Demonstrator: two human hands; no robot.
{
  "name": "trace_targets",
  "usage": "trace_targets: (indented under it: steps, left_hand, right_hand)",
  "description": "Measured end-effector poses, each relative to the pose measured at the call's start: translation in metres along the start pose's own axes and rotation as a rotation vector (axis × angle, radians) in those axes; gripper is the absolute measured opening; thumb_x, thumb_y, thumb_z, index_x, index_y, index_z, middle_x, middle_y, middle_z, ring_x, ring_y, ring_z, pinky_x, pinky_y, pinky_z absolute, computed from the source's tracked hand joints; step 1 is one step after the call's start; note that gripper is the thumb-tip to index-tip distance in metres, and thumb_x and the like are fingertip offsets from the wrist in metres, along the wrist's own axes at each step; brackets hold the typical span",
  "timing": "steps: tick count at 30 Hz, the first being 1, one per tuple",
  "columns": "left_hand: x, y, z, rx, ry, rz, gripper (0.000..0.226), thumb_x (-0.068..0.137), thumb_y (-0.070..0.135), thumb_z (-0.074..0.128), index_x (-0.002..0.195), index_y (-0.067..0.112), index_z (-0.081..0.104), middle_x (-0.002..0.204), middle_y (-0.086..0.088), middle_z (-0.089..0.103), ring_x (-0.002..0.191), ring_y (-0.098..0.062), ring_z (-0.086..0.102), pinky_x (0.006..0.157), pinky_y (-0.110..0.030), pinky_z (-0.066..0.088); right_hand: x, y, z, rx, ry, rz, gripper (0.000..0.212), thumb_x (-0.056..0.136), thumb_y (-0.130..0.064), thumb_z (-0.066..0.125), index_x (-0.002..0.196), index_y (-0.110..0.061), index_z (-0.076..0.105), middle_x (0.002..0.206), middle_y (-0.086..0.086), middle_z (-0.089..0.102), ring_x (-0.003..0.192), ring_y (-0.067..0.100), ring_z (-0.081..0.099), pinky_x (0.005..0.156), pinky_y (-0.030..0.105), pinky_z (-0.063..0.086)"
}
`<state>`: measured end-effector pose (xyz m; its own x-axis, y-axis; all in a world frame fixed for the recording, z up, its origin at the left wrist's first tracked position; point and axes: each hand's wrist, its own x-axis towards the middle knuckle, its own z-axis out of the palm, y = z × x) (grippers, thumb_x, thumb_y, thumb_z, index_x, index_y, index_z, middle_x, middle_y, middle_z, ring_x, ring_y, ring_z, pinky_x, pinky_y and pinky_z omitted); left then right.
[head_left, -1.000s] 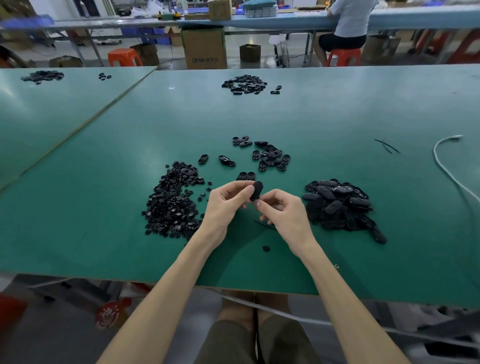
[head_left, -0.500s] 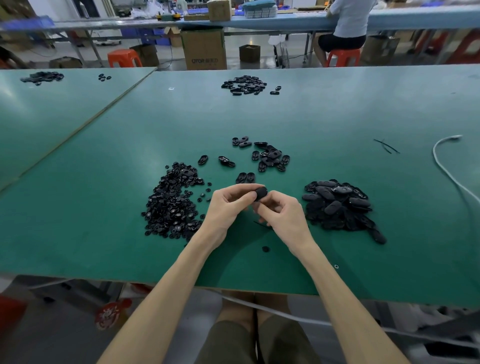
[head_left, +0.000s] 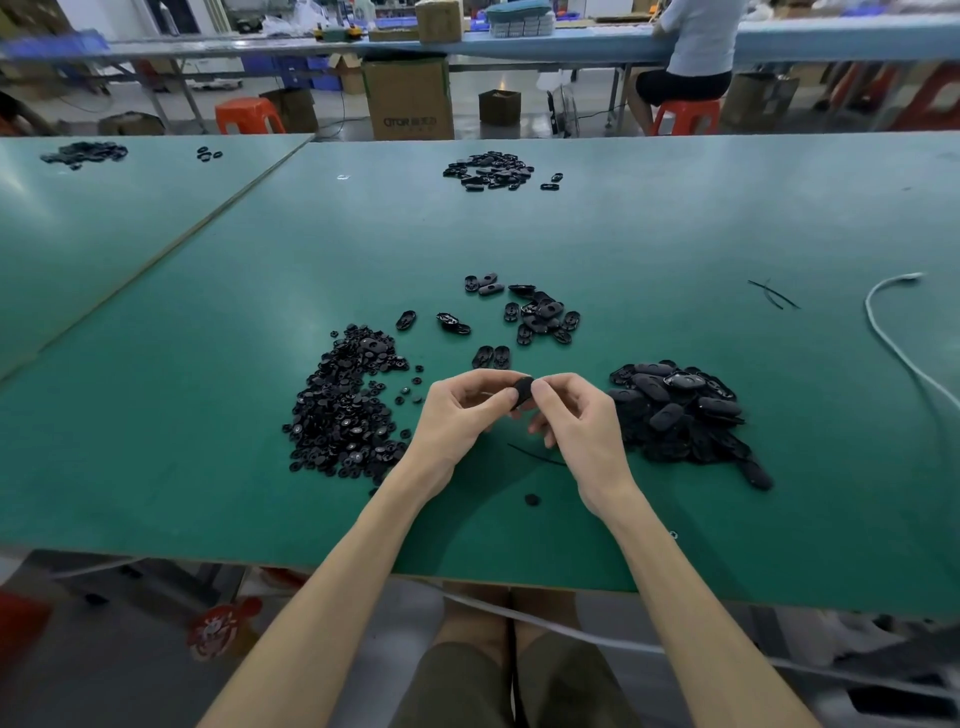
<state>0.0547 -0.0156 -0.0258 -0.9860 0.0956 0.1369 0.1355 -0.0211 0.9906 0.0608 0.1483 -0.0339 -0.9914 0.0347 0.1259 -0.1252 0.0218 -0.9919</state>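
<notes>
We had the small black oval plastic piece (head_left: 522, 391) pinched between both hands, just above the green table (head_left: 208, 415). Left hand (head_left: 457, 415): fingers curled, thumb and forefinger on it. Right hand (head_left: 582, 421): same, gripping the other end. Pile of small round black parts (head_left: 343, 410) sat left, heap of black oval shells (head_left: 680, 410) right.

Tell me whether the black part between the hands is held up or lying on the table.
Held up: the left hand and right hand pinch the black part by fingertips, clear of the green table.
</notes>
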Motion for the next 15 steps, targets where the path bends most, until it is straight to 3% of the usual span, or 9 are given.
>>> trace_targets:
  steps: [15]
  left_hand:
    - [-0.0011, -0.0006, 0.0012, -0.004, -0.001, 0.004, 0.014, 0.095, 0.009, 0.072, 0.108, 0.012, 0.075, 0.095, -0.003, 0.078, 0.086, -0.011, 0.072, 0.069, -0.016, 0.05]
  right_hand:
    - [-0.0006, 0.0013, -0.0013, 0.02, -0.005, -0.012, 0.011, 0.1, -0.018, 0.069, 0.092, -0.009, 0.072, 0.08, 0.005, 0.078, 0.062, 0.012, 0.064, 0.054, 0.022, 0.047]
